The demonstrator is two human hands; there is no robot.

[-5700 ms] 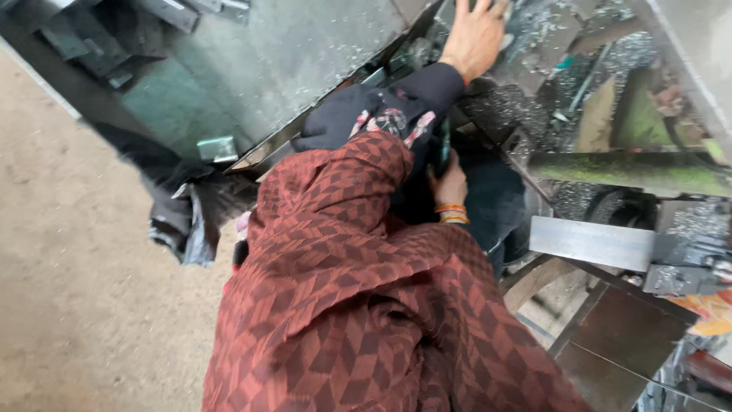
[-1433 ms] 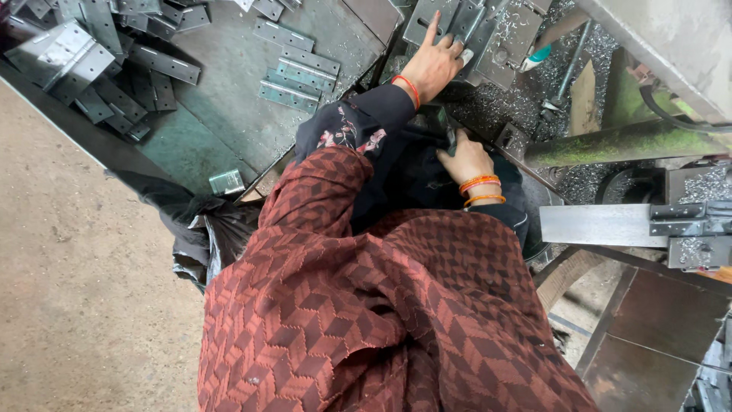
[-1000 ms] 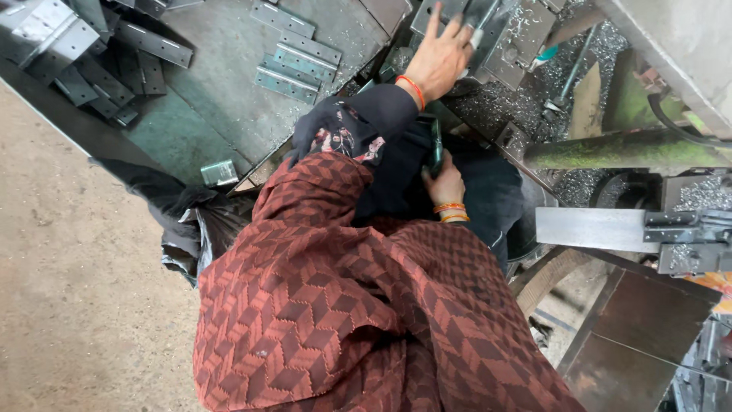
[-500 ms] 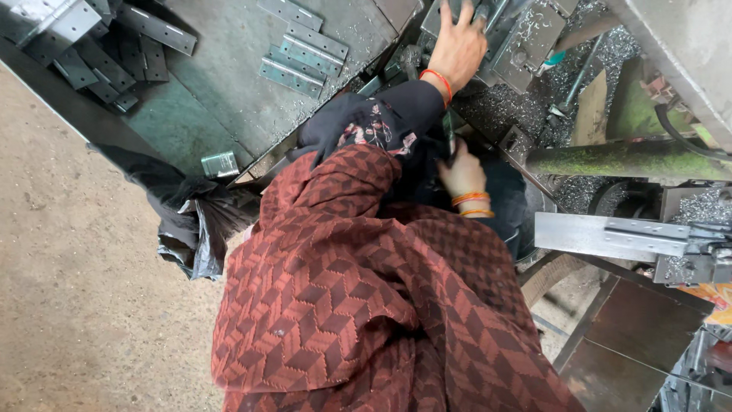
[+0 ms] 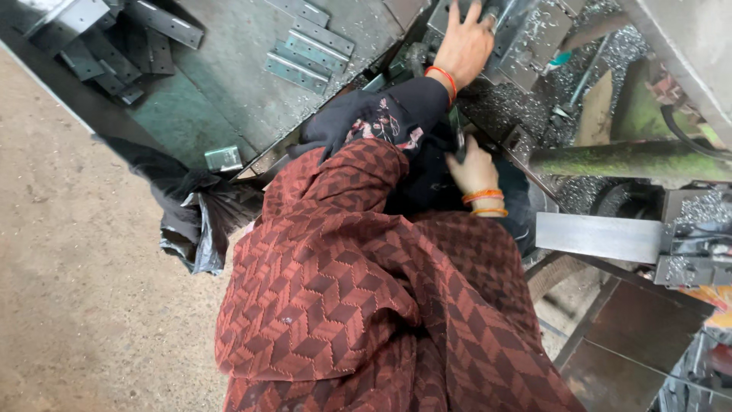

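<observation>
The left hand [image 5: 467, 47] reaches forward, fingers spread flat on a grey metal bracket [image 5: 526, 42] at the bench's [image 5: 229, 53] far edge, among metal shavings. The right hand [image 5: 473, 164] sits close to the body, fingers curled around a dark tool [image 5: 458, 137]. Flat metal plates [image 5: 305, 46] lie well apart, leftward.

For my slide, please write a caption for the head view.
Left hand on metal brackets, right hand near the lap, amid shavings.
</observation>
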